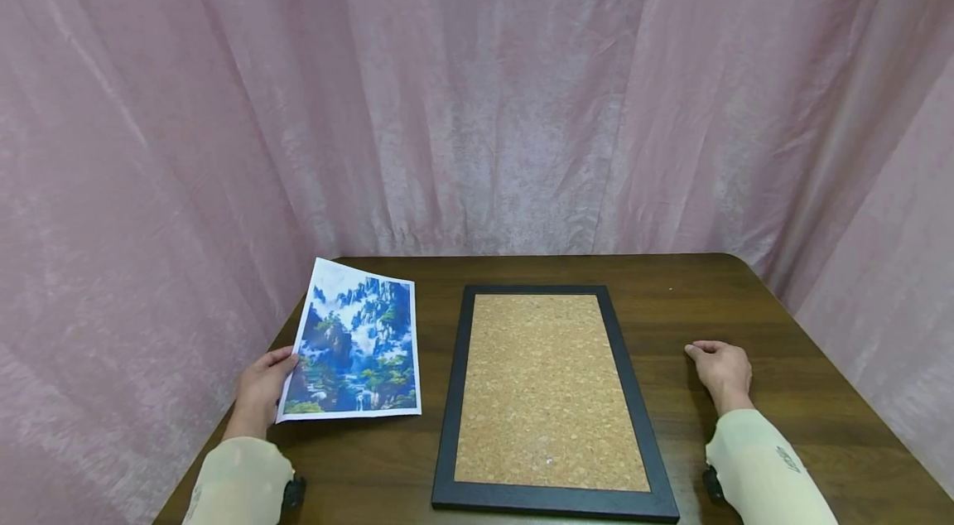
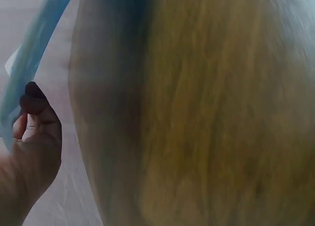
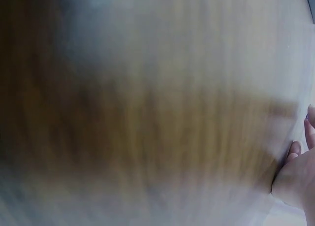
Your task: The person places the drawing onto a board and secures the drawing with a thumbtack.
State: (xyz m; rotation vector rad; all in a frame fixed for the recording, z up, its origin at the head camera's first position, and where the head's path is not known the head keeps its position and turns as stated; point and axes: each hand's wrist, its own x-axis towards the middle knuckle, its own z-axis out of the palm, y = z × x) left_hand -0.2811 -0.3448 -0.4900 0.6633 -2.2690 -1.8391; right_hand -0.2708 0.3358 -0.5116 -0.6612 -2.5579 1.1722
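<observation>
My left hand (image 1: 262, 384) pinches the left edge of a printed landscape picture (image 1: 358, 343), thumb in front of the sheet. Blue mountains, mist and green trees fill the print inside a white border. The sheet is tilted up over the left part of the table. In the left wrist view the picture (image 2: 37, 44) shows as a thin, edge-on strip by the fingers. My right hand (image 1: 721, 368) rests at the table on the right, its fingers loosely curled with nothing visible in them. Between the hands lies a cork board (image 1: 551, 384) in a black frame.
The board lies flat on a dark brown wooden table (image 1: 395, 467). A small clear, shiny spot (image 1: 549, 461) shows near the cork's lower edge, and a tiny pale speck (image 1: 671, 289) lies on the table at the back right. Pink curtains (image 1: 492, 94) hang behind the table and at both sides.
</observation>
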